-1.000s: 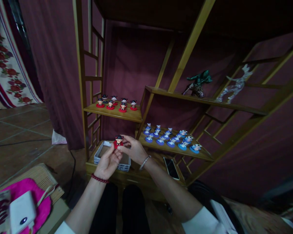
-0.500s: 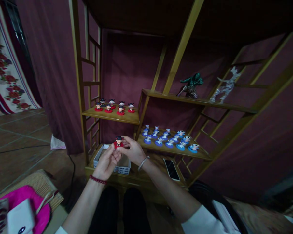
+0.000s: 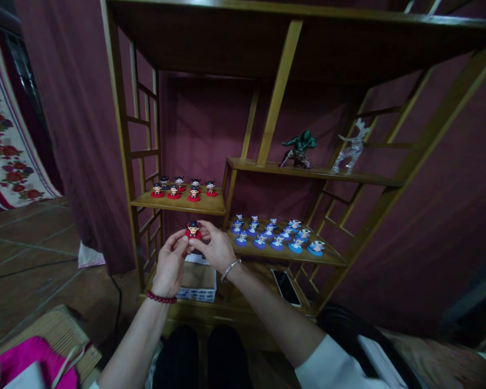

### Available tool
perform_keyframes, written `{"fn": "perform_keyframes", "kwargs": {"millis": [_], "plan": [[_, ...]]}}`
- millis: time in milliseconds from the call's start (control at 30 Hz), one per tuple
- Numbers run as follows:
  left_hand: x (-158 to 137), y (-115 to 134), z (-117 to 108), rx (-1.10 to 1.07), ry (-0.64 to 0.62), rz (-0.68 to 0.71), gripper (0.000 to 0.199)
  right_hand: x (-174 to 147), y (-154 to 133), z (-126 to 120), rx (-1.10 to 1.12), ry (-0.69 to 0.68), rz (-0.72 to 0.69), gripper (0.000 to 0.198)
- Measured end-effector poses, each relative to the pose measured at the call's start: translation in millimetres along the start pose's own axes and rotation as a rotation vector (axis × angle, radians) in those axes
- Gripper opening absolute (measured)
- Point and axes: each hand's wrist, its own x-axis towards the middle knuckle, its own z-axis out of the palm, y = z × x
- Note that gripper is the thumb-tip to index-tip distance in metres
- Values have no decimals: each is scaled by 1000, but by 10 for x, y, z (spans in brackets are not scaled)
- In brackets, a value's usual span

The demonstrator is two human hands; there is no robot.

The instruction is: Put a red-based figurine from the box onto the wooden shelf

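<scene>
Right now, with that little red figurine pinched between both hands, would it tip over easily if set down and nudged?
Probably not easily: the red figurine seems to sit on a flat round base, like the ones standing upright on the shelf. Its big head may make it top-heavy, though. It looks rigid and light, since fingertips of the left hand and right hand hold it.

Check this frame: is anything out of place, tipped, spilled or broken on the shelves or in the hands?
Nothing looks damaged or spilled. The red figurines and blue figurines stand upright in groups on their shelves. One thing sits apart: a phone lies on the bottom shelf. Both the left hand and right hand hold one red figurine above an open box.
</scene>
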Motion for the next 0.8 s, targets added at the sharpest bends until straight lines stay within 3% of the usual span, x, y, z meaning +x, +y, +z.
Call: {"fn": "perform_keyframes", "kwargs": {"millis": [367, 600, 800], "plan": [[270, 114, 303, 176, 4, 217, 19, 300, -157, -156, -168, 147, -35, 44], [428, 110, 337, 493, -25, 380, 30, 453, -185, -198, -316, 149, -1, 47], [484, 176, 358, 691, -92, 515, 38, 576, -224, -174, -496, 129, 44, 63]]}}
